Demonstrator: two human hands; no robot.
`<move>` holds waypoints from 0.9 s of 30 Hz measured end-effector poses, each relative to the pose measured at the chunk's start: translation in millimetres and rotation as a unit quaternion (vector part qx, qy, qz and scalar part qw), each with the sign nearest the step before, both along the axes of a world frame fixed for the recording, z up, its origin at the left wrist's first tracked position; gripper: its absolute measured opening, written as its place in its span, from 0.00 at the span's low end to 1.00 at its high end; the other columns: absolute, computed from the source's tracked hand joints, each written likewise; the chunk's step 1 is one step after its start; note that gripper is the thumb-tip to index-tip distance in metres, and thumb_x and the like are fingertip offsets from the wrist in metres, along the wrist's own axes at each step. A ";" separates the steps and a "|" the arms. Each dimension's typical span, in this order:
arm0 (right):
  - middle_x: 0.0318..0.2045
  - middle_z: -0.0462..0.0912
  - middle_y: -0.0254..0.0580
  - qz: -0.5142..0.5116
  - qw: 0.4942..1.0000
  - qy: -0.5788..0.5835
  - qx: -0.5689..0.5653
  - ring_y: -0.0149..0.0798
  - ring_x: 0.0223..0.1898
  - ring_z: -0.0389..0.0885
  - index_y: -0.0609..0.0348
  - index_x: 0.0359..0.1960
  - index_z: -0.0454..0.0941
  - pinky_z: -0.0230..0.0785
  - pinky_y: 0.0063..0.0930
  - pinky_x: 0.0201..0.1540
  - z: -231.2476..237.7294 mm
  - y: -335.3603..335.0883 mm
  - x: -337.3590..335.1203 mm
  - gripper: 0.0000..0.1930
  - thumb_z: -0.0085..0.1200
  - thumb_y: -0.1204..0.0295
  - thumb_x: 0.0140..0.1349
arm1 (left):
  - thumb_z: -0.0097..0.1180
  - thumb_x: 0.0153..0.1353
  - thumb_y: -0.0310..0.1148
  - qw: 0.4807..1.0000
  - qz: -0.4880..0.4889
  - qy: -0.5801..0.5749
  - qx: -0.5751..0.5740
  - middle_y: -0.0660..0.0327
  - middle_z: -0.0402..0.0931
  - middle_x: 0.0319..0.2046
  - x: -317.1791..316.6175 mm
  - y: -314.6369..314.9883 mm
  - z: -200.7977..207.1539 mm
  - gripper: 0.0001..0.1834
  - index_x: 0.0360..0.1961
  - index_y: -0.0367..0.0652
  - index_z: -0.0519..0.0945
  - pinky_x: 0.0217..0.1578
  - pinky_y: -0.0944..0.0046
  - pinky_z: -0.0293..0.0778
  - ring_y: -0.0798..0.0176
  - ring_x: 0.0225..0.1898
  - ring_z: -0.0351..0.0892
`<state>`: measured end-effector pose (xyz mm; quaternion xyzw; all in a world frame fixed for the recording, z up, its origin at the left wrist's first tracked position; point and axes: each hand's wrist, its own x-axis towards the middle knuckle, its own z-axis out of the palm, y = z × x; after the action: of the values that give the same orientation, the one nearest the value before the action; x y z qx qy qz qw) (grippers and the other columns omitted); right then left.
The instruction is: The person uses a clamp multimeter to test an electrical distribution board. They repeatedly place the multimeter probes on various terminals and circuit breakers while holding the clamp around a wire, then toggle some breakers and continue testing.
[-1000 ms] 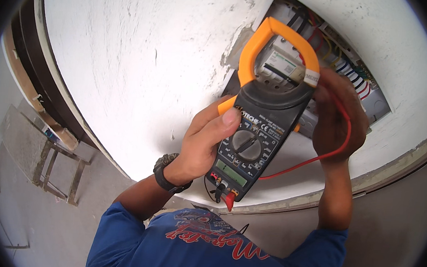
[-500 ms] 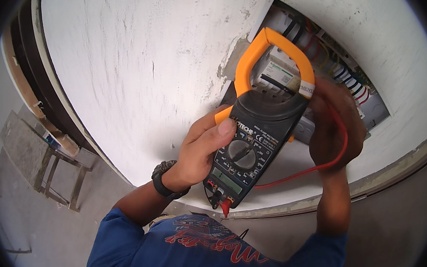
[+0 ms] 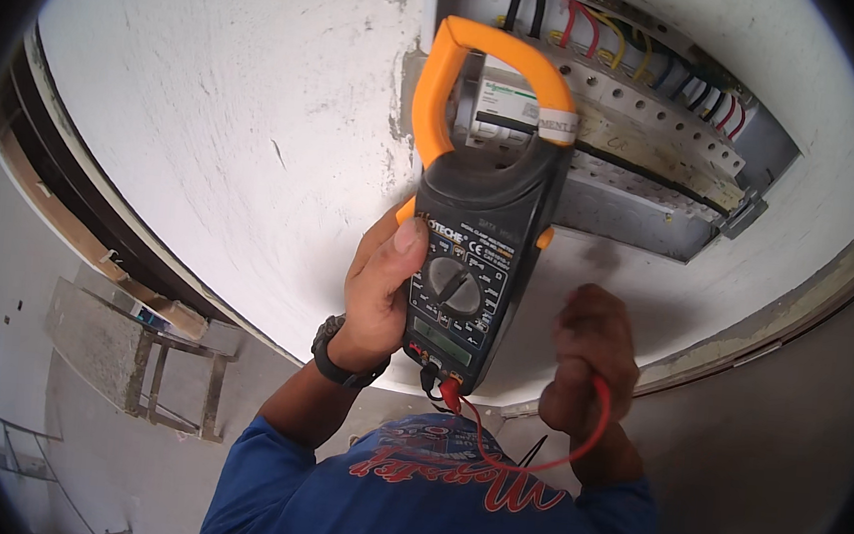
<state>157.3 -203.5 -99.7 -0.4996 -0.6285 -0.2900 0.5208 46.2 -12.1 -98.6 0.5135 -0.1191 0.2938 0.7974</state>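
My left hand [image 3: 383, 282] grips a black clamp meter [image 3: 497, 202] with an orange jaw, thumb on its front beside the round dial. The meter is upright in front of an open distribution board [image 3: 607, 206] set in the wall; its jaw is closed and covers part of a white circuit breaker [image 3: 503, 102]. From the meter's bottom, a red test lead [image 3: 532, 468] loops into my closed right hand [image 3: 591, 355]. That hand is below the board, apart from it; the probe end is hidden in the fingers. A black plug [image 3: 429, 378] sits beside the red one.
Red, yellow, black and blue wires [image 3: 591, 29] run along the board's upper part, above rows of terminals. The white wall [image 3: 217, 130] surrounds the board. At left are a dark door frame [image 3: 100, 211] and a worn wooden stool [image 3: 95, 346] on the grey floor.
My right hand has dropped from in front of the board to below it, bringing the red lead down into a lower loop. The view has shifted, showing more of the board's terminals.
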 end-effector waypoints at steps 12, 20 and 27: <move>0.35 0.90 0.43 0.292 0.773 0.519 -0.218 0.30 0.38 0.89 0.72 0.49 0.85 0.80 0.24 0.42 -40.6 48.1 -14.3 0.12 0.57 0.73 0.75 | 0.28 0.77 0.69 0.997 -0.021 -0.066 0.018 0.35 0.81 0.56 4.8 -3.2 -1.2 0.48 0.75 0.34 0.65 0.69 0.31 0.69 0.29 0.67 0.75; 0.38 0.90 0.42 0.277 0.776 0.532 -0.196 0.30 0.39 0.89 0.72 0.52 0.85 0.83 0.27 0.44 -12.8 56.4 -11.9 0.14 0.59 0.70 0.77 | 0.29 0.76 0.70 0.998 -0.020 -0.058 -0.014 0.36 0.82 0.55 2.9 -7.8 2.2 0.49 0.73 0.34 0.67 0.66 0.37 0.75 0.30 0.65 0.77; 0.40 0.90 0.43 0.361 0.650 0.650 -0.157 0.31 0.43 0.89 0.71 0.51 0.86 0.83 0.25 0.48 0.9 58.3 -21.6 0.14 0.59 0.69 0.78 | 0.32 0.75 0.71 0.999 0.002 -0.033 0.020 0.35 0.79 0.60 -4.8 -5.4 -3.1 0.49 0.75 0.35 0.65 0.66 0.39 0.75 0.33 0.67 0.76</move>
<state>135.7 -145.2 -98.8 -0.3683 -0.2954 0.4234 0.7732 41.4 -17.4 -101.7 0.5198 -0.1503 0.3100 0.7817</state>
